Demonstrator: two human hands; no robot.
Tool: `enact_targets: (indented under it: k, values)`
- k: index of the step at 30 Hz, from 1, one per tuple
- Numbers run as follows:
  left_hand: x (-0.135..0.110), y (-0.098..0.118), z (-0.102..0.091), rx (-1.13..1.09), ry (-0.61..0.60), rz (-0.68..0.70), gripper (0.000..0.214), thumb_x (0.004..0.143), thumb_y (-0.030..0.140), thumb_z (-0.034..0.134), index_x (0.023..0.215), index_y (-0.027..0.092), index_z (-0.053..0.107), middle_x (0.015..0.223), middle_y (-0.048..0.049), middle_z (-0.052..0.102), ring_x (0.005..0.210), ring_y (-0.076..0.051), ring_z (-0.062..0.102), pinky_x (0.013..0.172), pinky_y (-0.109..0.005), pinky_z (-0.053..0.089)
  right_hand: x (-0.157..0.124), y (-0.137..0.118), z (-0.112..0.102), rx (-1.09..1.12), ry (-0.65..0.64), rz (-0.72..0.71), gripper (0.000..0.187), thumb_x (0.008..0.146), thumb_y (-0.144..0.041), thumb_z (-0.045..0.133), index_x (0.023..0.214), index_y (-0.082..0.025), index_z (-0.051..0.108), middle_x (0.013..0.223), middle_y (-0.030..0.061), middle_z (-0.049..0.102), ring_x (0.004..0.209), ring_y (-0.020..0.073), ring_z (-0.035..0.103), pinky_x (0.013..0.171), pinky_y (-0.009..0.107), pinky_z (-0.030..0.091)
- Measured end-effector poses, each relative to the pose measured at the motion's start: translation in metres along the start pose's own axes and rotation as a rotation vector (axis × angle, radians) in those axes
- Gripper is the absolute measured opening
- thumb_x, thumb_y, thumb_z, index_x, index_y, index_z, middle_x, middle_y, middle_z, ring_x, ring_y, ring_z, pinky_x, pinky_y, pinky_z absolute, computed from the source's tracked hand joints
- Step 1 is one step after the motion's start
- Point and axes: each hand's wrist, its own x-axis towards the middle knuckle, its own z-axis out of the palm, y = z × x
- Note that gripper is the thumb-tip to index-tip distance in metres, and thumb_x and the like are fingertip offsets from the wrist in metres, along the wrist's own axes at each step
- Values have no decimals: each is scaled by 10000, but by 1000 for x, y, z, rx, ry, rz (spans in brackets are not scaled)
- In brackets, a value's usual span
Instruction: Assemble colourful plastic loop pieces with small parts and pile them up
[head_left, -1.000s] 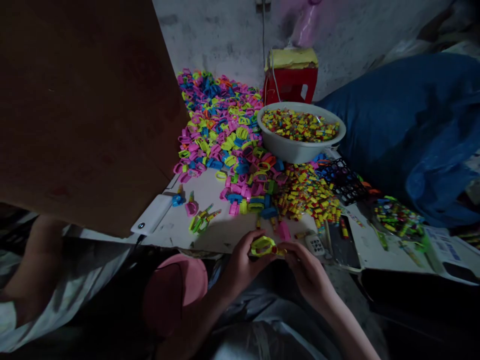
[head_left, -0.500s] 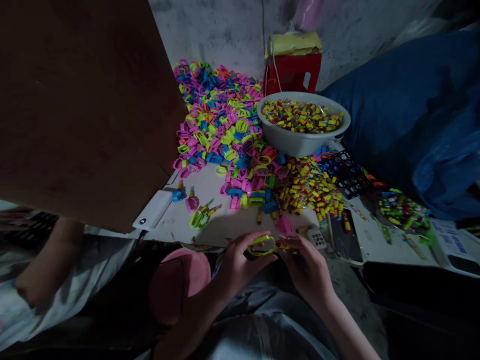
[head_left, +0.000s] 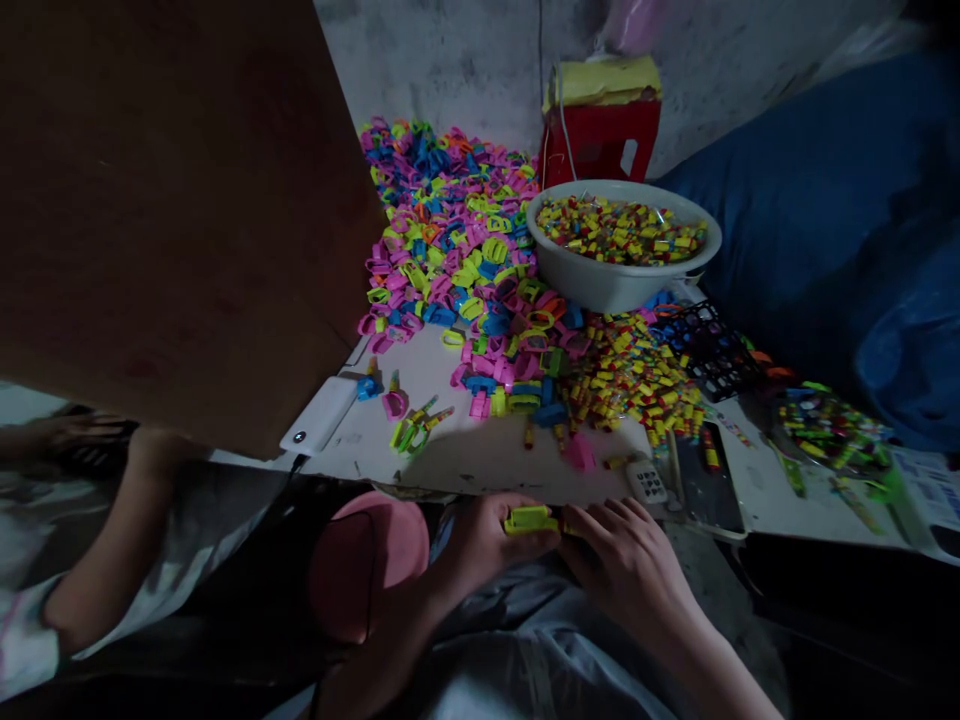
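My left hand (head_left: 487, 537) pinches a yellow-green plastic piece, shaped like a small toy watch (head_left: 529, 519), over my lap near the table's front edge. Close beside it, my right hand (head_left: 628, 548) is closed on a small red-and-yellow tube (head_left: 568, 527), mostly covered by the fingers. The tube's end meets the side of the toy watch; whether it sits inside cannot be made out. Toy watches with tubes attached (head_left: 411, 436) lie on the table to the left. A pink piece (head_left: 580, 453) rests just beyond my hands.
Many coloured toy watches (head_left: 480, 225) are heaped at the back. Loose tubes (head_left: 637, 375) lie before a grey basin (head_left: 611, 287) full of more. A phone (head_left: 711, 490) is at right, a white power bank (head_left: 321, 418) at left. Cardboard (head_left: 172, 220) partly hides another person's arm (head_left: 112, 530).
The toy watch has turned from showing its open loop to showing its side, and both hands sit slightly lower. My right fingers have closed further over the tube. The view has shifted slightly left.
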Motion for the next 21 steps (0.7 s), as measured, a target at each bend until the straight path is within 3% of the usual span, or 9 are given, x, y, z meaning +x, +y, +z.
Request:
enact_targets:
  k: [3,7,8,10,11,13,16,19,21]
  values:
    - [-3,-4,-4,37,-68,-24,500,648,516,807,947,123,734,791,-50,712,686,-150,618,591,-206,425,-1,-4,7,68,-53,-43,83,897,-223,573,820,-222,603,641,-7,599,671,179,511,687,322,271]
    - [-3,-7,-16,297,3,59,436,724,492,738,984,142,727,831,-57,723,752,-184,646,616,-224,450,4,-7,20,60,-90,15,84,902,-243,573,837,-236,625,711,6,635,710,188,527,703,320,287]
    - [0,-9,-22,392,67,107,394,744,462,723,994,157,721,851,-57,727,776,-192,653,647,-240,468,6,-4,23,37,-93,45,67,901,-286,590,906,-243,641,794,20,660,763,202,544,723,322,303]
    - [8,-13,-41,605,265,253,307,751,395,711,973,183,710,921,-69,730,865,-219,659,764,-300,497,11,9,27,-41,-73,122,264,895,-389,610,1117,-247,629,1002,63,676,897,243,561,774,342,338]
    - [13,-16,-53,718,404,330,278,741,371,714,954,192,705,989,-83,726,944,-243,652,847,-348,490,14,19,28,-95,-52,173,361,899,-425,599,1208,-238,599,1090,87,663,954,264,559,797,359,351]
    - [23,-23,-81,930,689,423,262,709,359,733,918,204,702,1174,-112,683,1151,-306,577,1016,-458,402,19,42,27,-199,-38,300,345,944,-380,525,1249,-233,589,1156,104,647,993,279,559,808,381,364]
    - [32,-33,-119,1117,965,305,312,723,412,722,960,212,688,1303,-129,610,1270,-347,471,1087,-542,289,23,71,24,-302,-123,426,332,927,-164,454,1190,-250,636,1138,94,657,1004,273,570,803,390,369]
    - [33,-39,-142,1166,1083,185,377,798,466,635,1025,165,655,1318,-167,577,1263,-348,454,1095,-553,273,25,81,23,-388,-228,481,314,870,-88,466,1042,-228,689,1074,106,668,1007,285,570,801,401,369]
    - [35,-41,-145,1149,1163,163,453,821,470,597,1108,121,618,1360,-199,533,1264,-360,449,1102,-573,256,25,81,27,-427,-262,485,257,891,-111,460,949,-205,692,1018,112,674,991,291,573,803,412,369]
